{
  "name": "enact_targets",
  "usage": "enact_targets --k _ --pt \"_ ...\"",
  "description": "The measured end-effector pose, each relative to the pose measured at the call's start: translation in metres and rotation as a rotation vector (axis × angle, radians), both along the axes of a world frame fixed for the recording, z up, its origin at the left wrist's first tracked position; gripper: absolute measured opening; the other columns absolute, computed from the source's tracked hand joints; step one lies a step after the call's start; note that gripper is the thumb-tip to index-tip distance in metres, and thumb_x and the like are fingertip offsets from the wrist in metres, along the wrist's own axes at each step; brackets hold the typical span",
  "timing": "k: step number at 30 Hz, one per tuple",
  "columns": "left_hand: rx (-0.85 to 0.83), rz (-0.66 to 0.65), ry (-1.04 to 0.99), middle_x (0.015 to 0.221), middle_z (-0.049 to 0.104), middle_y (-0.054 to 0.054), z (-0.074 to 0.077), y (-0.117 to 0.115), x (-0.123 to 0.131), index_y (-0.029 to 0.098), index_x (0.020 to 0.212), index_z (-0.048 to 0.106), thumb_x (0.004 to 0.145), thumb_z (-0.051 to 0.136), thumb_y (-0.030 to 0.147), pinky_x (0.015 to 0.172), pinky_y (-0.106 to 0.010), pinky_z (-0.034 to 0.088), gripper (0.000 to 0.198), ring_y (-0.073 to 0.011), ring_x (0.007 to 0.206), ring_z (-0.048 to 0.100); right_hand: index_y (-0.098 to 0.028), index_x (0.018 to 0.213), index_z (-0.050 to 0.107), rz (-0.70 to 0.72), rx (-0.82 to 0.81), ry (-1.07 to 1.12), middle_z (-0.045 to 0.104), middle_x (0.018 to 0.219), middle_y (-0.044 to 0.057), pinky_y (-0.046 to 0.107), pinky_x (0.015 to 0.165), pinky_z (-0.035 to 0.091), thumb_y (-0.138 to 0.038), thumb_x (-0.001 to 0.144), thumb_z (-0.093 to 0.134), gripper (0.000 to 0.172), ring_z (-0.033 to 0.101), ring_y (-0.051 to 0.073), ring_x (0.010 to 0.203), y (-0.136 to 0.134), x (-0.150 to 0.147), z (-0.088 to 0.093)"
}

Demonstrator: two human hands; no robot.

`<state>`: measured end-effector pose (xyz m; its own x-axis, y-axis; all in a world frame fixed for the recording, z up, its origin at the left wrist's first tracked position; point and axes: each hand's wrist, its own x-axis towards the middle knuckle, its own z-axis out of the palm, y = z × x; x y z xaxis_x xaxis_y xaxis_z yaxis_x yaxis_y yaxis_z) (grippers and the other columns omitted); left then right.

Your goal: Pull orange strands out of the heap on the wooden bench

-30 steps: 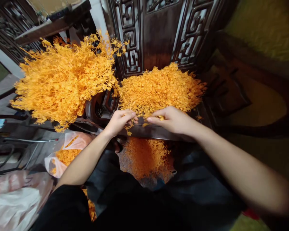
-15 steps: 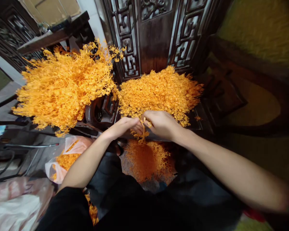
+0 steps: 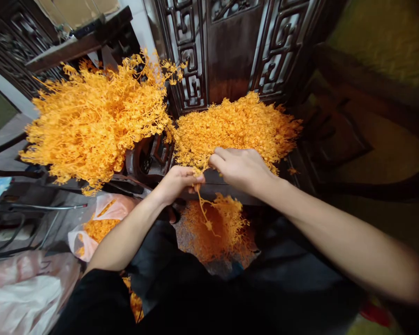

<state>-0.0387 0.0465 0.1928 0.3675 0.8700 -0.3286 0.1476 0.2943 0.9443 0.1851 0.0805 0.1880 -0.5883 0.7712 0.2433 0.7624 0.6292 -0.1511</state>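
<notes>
Between my two hands runs a thin orange plastic strand (image 3: 203,207) with small frilled pieces on it. My left hand (image 3: 181,184) pinches the strand between thumb and fingers, and its lower end dangles below. Slightly higher and to the right, my right hand (image 3: 242,168) is closed on the strand's upper part, its fingertips partly hidden. Just behind my hands a broad pile of orange frilly strands (image 3: 235,128) lies on a dark wooden seat (image 3: 223,182). Below them, more orange strands (image 3: 230,218) hang or lie between my knees.
A large heap of orange strands (image 3: 97,121) sits at the left on dark carved furniture. Beneath it stands a pinkish plastic bag (image 3: 117,204) holding orange pieces. Another pale plastic bag (image 3: 24,293) lies at lower left. A carved chair back (image 3: 230,51) rises behind the pile.
My hands have moved apart, the right one up and rightward, the left one slightly left. The strand now stretches between them, with its free end hanging lower.
</notes>
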Motion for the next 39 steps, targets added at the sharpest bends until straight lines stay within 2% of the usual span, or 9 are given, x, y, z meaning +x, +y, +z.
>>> enact_targets --k 5,9,13,20,25,29,32,35,39 --pt "-0.119 -0.039 -0.06 0.055 0.064 -0.005 0.004 -0.005 -0.019 0.01 0.07 0.075 0.069 0.085 0.037 0.047 -0.023 0.034 0.029 -0.0101 0.049 0.055 -0.018 0.091 0.06 -0.271 0.042 0.415 0.063 0.124 0.02 0.041 0.082 0.042 -0.021 0.097 0.053 0.01 0.064 0.027 0.1 0.039 0.047 0.0" --pt "-0.16 -0.114 -0.107 0.061 0.065 -0.005 0.0 -0.006 -0.022 0.009 0.084 0.079 0.074 0.082 0.034 0.051 -0.022 0.038 0.027 -0.01 0.055 0.057 -0.021 0.089 0.067 -0.111 -0.16 0.725 0.073 0.109 0.011 0.043 0.095 0.049 -0.028 0.094 0.061 0.01 0.068 0.027 0.106 0.033 0.055 -0.002" --pt "-0.176 -0.076 -0.11 0.06 0.062 -0.003 -0.004 -0.004 -0.018 0.008 0.087 0.078 0.077 0.079 0.032 0.049 -0.022 0.036 0.026 -0.0089 0.053 0.054 -0.025 0.115 0.075 0.042 -0.451 0.72 0.075 0.115 0.007 0.043 0.098 0.051 -0.044 0.096 0.06 0.031 0.069 0.026 0.109 0.011 0.024 0.002" --pt "-0.107 0.027 -0.053 0.067 0.065 -0.002 -0.006 -0.002 -0.014 0.011 0.088 0.077 0.081 0.077 0.037 0.055 -0.02 0.04 0.027 -0.007 0.056 0.054 -0.021 0.104 0.078 0.098 -0.646 0.654 0.076 0.094 0.005 0.036 0.084 0.051 -0.067 0.093 0.055 0.053 0.071 0.024 0.093 0.0 0.008 0.007" --pt "0.021 -0.019 0.059 0.058 0.058 0.001 -0.005 -0.005 -0.014 0.012 0.08 0.074 0.086 0.074 0.042 0.051 -0.019 0.033 0.031 -0.005 0.051 0.047 -0.018 0.073 0.066 -0.195 -0.37 0.662 0.064 0.067 0.004 0.032 0.067 0.043 -0.05 0.093 0.064 0.038 0.057 0.016 0.064 0.013 0.015 0.003" --pt "0.023 -0.008 0.067 0.054 0.056 0.002 -0.006 -0.006 -0.021 0.011 0.076 0.073 0.083 0.076 0.042 0.047 -0.02 0.028 0.031 -0.0052 0.049 0.045 -0.017 0.079 0.061 -0.545 -0.119 0.999 0.063 0.064 0.005 0.029 0.055 0.038 -0.038 0.097 0.06 0.028 0.053 0.011 0.051 0.037 0.037 0.003" --pt "0.045 0.035 0.059 0.055 0.058 0.001 -0.007 -0.005 -0.023 0.012 0.077 0.074 0.083 0.075 0.044 0.048 -0.02 0.029 0.033 -0.0059 0.05 0.047 -0.017 0.085 0.064 -0.353 -0.458 1.016 0.07 0.078 0.008 0.027 0.051 0.039 -0.035 0.094 0.064 0.02 0.058 0.012 0.053 0.033 0.037 0.0" --pt "0.073 0.046 0.054 0.058 0.059 0.001 -0.008 -0.004 -0.021 0.012 0.078 0.074 0.083 0.076 0.045 0.048 -0.02 0.032 0.033 -0.0059 0.051 0.048 -0.019 0.09 0.07 -0.137 -0.732 0.899 0.063 0.064 0.002 0.027 0.05 0.038 -0.044 0.092 0.067 0.026 0.052 0.011 0.049 0.014 0.019 -0.006" --pt "0.083 0.084 0.04 0.06 0.061 0.001 -0.009 -0.002 -0.017 0.012 0.08 0.074 0.082 0.076 0.045 0.049 -0.02 0.034 0.033 -0.0059 0.051 0.049 -0.02 0.086 0.069 -0.115 -0.973 0.979 0.049 0.048 -0.004 0.025 0.043 0.024 -0.065 0.09 0.061 0.046 0.037 0.008 0.04 -0.004 0.0 -0.013"
